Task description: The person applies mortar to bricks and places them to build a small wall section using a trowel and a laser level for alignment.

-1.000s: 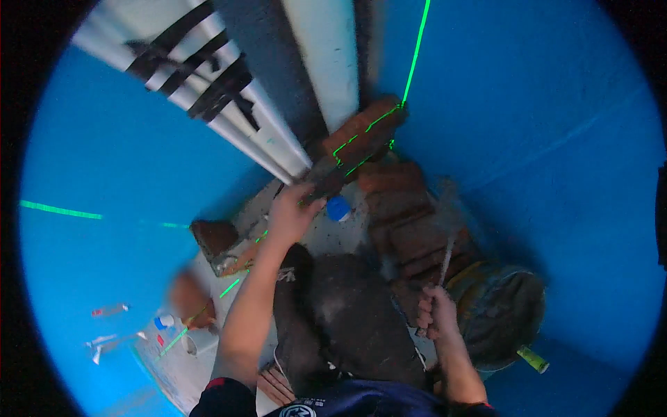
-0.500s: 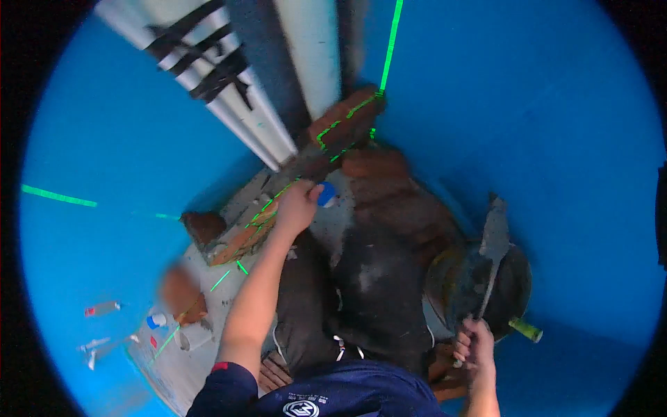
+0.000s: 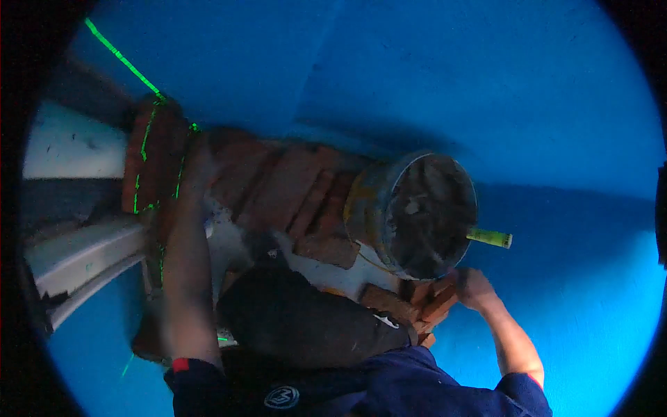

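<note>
My left hand (image 3: 197, 161) reaches out over the low brickwork (image 3: 144, 156). It is dark and smeared by motion, so its fingers cannot be read. To the right, my right hand (image 3: 476, 289) is closed just below the rim of a round bucket (image 3: 361, 208) full of grey mortar (image 3: 431, 215). A red brick (image 3: 440, 303) lies right against its fingertips. What the fingers hold is hidden. No trowel shows in this view.
Several red bricks (image 3: 278, 184) line the foot of the blue wall (image 3: 389, 69). A yellow-green stick (image 3: 490, 238) juts out beside the bucket. White rails (image 3: 90, 257) lean at the left. Green laser lines (image 3: 125, 59) cross wall and brickwork. My dark-trousered leg (image 3: 299, 313) fills the middle.
The view has swung right, toward the bucket. My right hand, which held a trowel upright, is now low beside the bricks. The blue round thing by my left hand no longer shows.
</note>
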Available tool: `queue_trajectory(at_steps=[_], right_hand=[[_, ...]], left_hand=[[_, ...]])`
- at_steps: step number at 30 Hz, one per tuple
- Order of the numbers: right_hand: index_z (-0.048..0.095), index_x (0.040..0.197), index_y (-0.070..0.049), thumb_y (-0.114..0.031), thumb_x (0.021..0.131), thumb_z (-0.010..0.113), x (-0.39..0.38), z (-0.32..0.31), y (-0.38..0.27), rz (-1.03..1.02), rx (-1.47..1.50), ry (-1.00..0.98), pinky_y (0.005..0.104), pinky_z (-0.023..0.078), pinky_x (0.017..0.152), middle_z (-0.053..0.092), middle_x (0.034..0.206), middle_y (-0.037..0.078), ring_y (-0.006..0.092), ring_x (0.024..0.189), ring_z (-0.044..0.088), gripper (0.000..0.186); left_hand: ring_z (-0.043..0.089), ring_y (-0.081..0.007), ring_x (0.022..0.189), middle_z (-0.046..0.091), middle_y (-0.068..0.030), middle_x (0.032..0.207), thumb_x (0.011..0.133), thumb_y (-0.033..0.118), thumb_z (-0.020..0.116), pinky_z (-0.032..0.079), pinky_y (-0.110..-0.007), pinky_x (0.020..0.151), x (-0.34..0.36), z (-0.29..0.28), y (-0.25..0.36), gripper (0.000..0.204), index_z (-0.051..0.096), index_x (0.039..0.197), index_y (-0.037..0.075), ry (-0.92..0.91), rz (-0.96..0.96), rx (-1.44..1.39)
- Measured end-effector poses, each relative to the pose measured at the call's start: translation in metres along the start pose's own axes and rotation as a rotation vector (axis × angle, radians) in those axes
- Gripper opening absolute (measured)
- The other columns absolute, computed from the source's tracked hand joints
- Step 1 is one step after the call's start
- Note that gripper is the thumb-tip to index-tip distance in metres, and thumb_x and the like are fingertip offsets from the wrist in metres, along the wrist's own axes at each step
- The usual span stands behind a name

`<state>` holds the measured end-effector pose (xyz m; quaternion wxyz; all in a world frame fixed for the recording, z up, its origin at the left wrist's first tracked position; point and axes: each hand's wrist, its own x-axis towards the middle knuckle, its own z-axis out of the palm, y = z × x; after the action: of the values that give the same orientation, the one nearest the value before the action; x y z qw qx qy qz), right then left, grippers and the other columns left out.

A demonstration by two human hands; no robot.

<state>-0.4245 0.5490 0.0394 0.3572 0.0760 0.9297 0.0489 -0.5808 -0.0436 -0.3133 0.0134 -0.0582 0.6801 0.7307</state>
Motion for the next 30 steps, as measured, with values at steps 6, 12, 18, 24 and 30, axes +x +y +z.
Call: queue_trajectory(at_steps=[6, 12, 18, 24, 30], right_hand=[[0.062, 0.089, -0.003, -0.049, 0.098, 0.039, -0.002, -0.026, -0.009, -0.019, 0.173, -0.262, 0.0424, 0.048, 0.060, 0.063, 0.074, 0.017, 0.0325, 0.064, 0.059, 0.052], [0.057, 0.105, -0.010, -0.048, 0.095, 0.044, -0.037, -0.024, -0.028, 0.330, 0.585, -0.512, 0.0311, 0.040, 0.040, 0.058, 0.067, 0.006, 0.0165, 0.046, 0.052, 0.042], [0.049, 0.086, -0.010, -0.046, 0.099, 0.036, -0.052, -0.006, -0.038, 0.449, 1.477, -0.764, 0.0278, 0.026, 0.034, 0.039, 0.054, -0.001, 0.0116, 0.036, 0.031, 0.041], [0.046, 0.083, -0.012, -0.042, 0.100, 0.036, -0.023, 0.045, -0.061, 0.412, 1.997, -0.980, 0.0249, 0.021, 0.036, 0.034, 0.054, -0.004, 0.0089, 0.039, 0.025, 0.036], [0.045, 0.083, -0.012, -0.043, 0.100, 0.036, -0.003, 0.075, -0.089, 0.200, 2.043, -0.652, 0.0274, 0.026, 0.040, 0.036, 0.055, -0.002, 0.0108, 0.041, 0.029, 0.037]], left_hand=[[0.058, -0.0375, 0.106, 0.056, -0.0200, 0.124, 0.080, 0.033, 0.069, 0.050, -0.048, 0.086, -0.007, 0.038, 0.034, 0.063, 0.043, 0.134, 0.012, -0.038, -0.330, 1.210], [0.059, -0.0376, 0.106, 0.056, -0.0197, 0.123, 0.074, 0.031, 0.073, 0.049, -0.048, 0.088, -0.059, 0.052, 0.058, 0.066, 0.047, 0.131, 0.009, 0.233, 0.021, 1.240], [0.060, -0.0354, 0.104, 0.061, -0.0177, 0.116, 0.066, 0.030, 0.080, 0.049, -0.044, 0.087, -0.113, 0.091, 0.147, 0.066, 0.054, 0.120, 0.005, 0.428, -0.217, 1.108], [0.061, -0.0347, 0.101, 0.064, -0.0156, 0.108, 0.062, 0.023, 0.083, 0.049, -0.042, 0.086, -0.154, 0.106, 0.248, 0.060, 0.058, 0.113, 0.003, 0.431, -0.108, 1.053], [0.061, -0.0312, 0.100, 0.063, -0.0150, 0.109, 0.057, 0.006, 0.082, 0.047, -0.037, 0.089, -0.179, 0.131, 0.342, 0.055, 0.061, 0.107, -0.001, 0.393, 0.105, 0.965]])
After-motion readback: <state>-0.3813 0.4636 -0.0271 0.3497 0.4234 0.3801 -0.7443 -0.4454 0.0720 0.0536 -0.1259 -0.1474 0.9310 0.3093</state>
